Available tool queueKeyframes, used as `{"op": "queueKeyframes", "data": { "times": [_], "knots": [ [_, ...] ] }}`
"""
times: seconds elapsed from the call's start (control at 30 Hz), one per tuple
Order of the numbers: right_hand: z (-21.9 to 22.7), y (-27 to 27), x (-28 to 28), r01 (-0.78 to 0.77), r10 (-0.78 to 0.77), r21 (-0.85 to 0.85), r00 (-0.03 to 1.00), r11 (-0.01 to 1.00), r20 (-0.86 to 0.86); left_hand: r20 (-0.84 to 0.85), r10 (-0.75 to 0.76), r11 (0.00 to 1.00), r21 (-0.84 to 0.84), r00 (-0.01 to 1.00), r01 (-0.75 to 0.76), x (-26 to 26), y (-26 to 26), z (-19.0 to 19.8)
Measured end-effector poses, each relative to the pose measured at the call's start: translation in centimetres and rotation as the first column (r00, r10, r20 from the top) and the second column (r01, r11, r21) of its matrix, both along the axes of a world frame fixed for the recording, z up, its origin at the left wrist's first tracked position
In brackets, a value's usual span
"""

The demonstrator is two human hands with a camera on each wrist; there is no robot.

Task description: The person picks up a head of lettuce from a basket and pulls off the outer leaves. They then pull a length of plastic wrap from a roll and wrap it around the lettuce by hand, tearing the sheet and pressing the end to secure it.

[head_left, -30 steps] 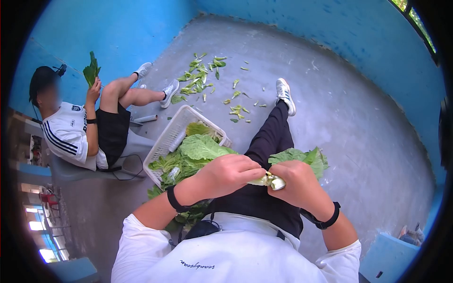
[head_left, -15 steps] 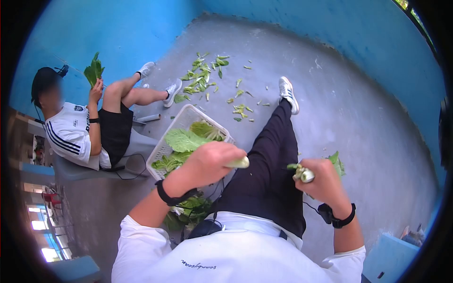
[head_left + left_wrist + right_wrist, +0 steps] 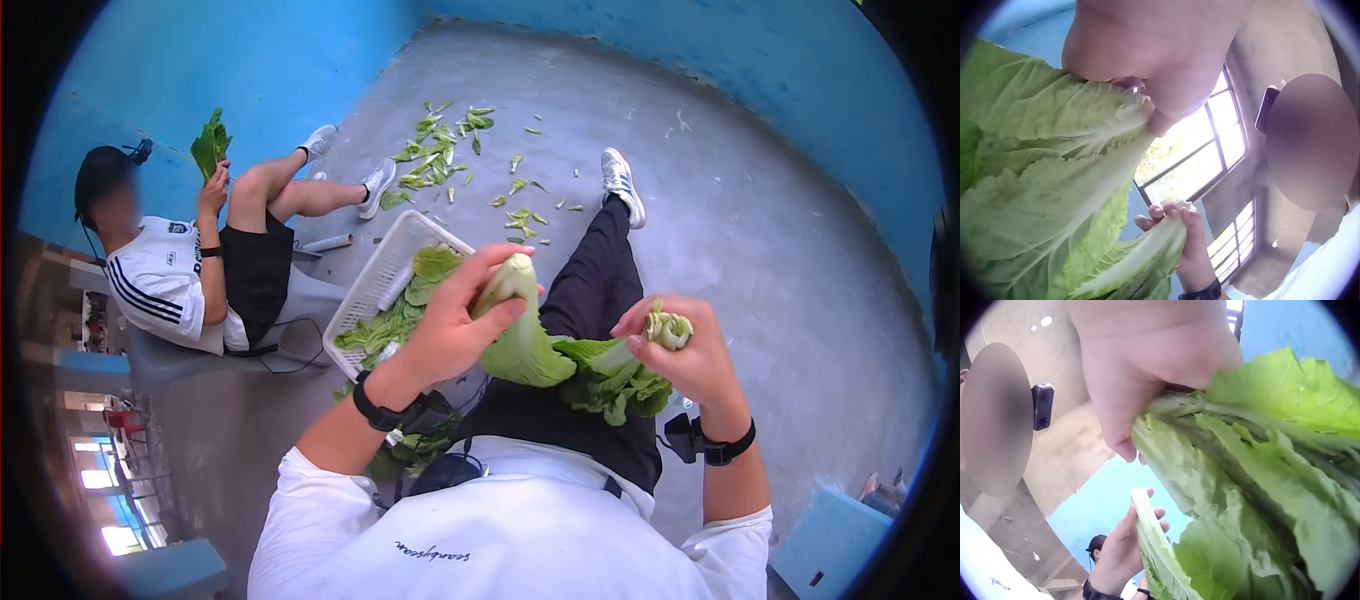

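Note:
My left hand holds a cabbage leaf by its thick pale stem, the stem end up and the green blade hanging down to the right. Its ribbed blade fills much of the left wrist view. Opposite, my right hand grips a bunch of cabbage leaves by the stems, with the pale cut ends showing above the fist. The bunch's frilly leaves spread out below the hand in the right wrist view. In the head view the left leaf's tip meets the bunch above my lap.
A white plastic basket of leaves stands left of my legs, with more greens beside it. Torn leaf scraps lie on the grey floor. At the left a seated person holds up a green leaf.
My hands drew apart, the left with a pale-stemmed leaf, then came somewhat closer again. The left hand turned its leaf stem-up, and the right hand's bunch swung inward over my lap.

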State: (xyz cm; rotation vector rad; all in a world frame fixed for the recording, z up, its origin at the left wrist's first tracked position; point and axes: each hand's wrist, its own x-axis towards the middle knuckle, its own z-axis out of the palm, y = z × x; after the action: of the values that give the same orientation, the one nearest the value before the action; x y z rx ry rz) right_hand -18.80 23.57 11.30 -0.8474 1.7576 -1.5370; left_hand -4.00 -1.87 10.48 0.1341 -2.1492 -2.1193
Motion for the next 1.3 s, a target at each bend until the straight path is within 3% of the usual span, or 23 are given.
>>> {"op": "queueKeyframes", "data": {
  "times": [0.1, 0.23, 0.43, 0.57, 0.77, 0.87, 0.97, 1.13, 1.3],
  "knots": [
    [-0.8, -1.4, 0.7, 0.065, -0.061, -0.025, 0.992, 0.998, 0.112, 0.011, -0.032, 0.999, -0.036, 0.999, 0.033, -0.3, 0.7, -0.5],
    [-0.5, -2.7, 1.3, 0.066, -0.063, -0.019, 0.989, 0.998, 0.134, 0.056, -0.026, 0.999, -0.031, 0.998, 0.027, -0.4, 2.0, -0.4],
    [-1.4, -3.0, 0.9, 0.046, -0.042, -0.025, 0.990, 0.999, 0.137, 0.101, 0.007, 0.962, -0.271, 0.995, 0.021, -0.8, 2.9, -0.2],
    [-1.2, -3.3, 1.1, 0.098, -0.091, -0.035, 0.985, 0.995, 0.148, 0.061, 0.044, 0.957, -0.290, 0.997, -0.024, -1.0, 3.9, 0.1],
    [-0.6, -3.8, 1.8, 0.174, -0.172, -0.012, 0.982, 0.985, 0.073, -0.003, 0.066, 0.931, -0.360, 0.998, -0.062, -1.6, 5.2, -0.2],
    [-2.5, -3.7, 1.6, 0.227, -0.240, -0.079, 0.937, 0.971, -0.253, -0.007, 0.060, 0.911, -0.408, 0.998, -0.058, -1.5, 5.6, -0.5],
    [-1.6, -3.7, 1.9, 0.238, -0.241, -0.039, 0.961, 0.970, -0.134, -0.034, 0.054, 0.892, -0.448, 0.998, -0.064, -1.5, 5.4, -0.6],
    [0.0, -3.0, 1.4, 0.147, -0.129, 0.086, 0.974, 0.985, -0.185, -0.011, -0.014, 0.862, -0.506, 1.000, 0.006, -1.4, 4.2, 1.3],
    [0.7, -3.1, 1.4, 0.080, -0.052, 0.063, 0.932, 0.995, -0.358, -0.168, -0.093, 0.776, -0.630, 0.981, -0.034, -1.6, 3.4, 0.9]
  ]
}}
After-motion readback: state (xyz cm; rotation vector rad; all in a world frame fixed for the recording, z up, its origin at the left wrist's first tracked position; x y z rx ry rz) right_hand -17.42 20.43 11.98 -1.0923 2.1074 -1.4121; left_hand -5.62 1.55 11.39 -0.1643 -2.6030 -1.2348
